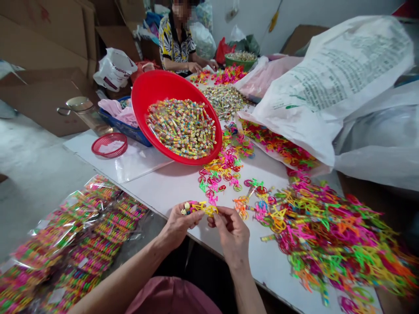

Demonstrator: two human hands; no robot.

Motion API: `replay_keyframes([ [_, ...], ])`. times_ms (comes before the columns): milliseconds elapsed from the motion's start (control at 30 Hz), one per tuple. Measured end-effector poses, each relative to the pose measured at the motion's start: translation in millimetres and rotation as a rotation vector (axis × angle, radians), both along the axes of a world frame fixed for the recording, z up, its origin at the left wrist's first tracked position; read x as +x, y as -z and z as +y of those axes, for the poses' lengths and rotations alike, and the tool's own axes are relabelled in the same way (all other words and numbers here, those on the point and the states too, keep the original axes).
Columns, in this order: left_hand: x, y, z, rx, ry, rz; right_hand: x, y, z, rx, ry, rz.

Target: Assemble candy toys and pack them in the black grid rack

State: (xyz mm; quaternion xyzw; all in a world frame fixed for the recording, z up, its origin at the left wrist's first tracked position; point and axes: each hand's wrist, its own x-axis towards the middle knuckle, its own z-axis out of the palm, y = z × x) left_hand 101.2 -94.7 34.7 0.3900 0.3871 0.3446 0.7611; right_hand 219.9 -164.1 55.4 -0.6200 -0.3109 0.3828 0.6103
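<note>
Both hands meet over the table's near edge. My left hand (180,224) is closed around a few small candy tubes (187,208) with colourful wrapping and pale ends, which stick out above the fingers. Between the two hands is a yellow plastic toy bicycle (209,209), its wheel pinched by the thumb and fingers of my right hand (231,233). The left thumb also rests at the bicycle's other end. Just beyond the fingers lie loose toy bicycles (212,198) in pink, yellow, green and red. What the curled fingers cover is hidden.
A red basin (140,93) of candy tubes leans tilted on the white table (157,183). At right, a white sack (327,83) spills toy bicycles beside a large pile (327,235). Filled clear bags (65,244) lie at lower left. A co-worker (178,43) sits across the table.
</note>
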Motion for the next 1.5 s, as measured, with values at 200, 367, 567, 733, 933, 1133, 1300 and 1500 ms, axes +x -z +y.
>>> replay_keyframes([
  [200,0.4,-16.3,-5.8,0.195,-0.008,0.073,-9.4,2.4,-3.8,0.023,0.093,-0.116],
  [367,-1.6,-17.4,-3.6,0.358,0.098,0.221,-5.5,10.3,-5.5,0.034,0.042,-0.207],
  [567,2.2,-8.0,0.3,0.374,0.09,0.344,-7.0,17.0,-5.8,0.015,0.087,-0.246],
  [733,7.5,-6.9,-5.9,0.287,0.029,0.25,-7.4,14.7,-7.3,-0.021,0.107,-0.197],
  [933,11.4,-4.7,-5.2,0.198,0.19,0.133,12.8,5.6,-9.1,-0.028,0.127,-0.068],
  [1133,9.2,-10.1,-5.5,0.268,0.319,0.228,27.2,-0.4,-30.1,-0.064,-0.095,-0.093],
  [1300,10.1,-10.8,-10.9,0.383,0.385,0.359,32.6,0.8,-34.2,-0.166,-0.296,-0.203],
  [1500,16.2,-4.9,-9.3,0.372,0.304,0.422,28.1,8.7,-32.7,-0.204,-0.198,-0.215],
])
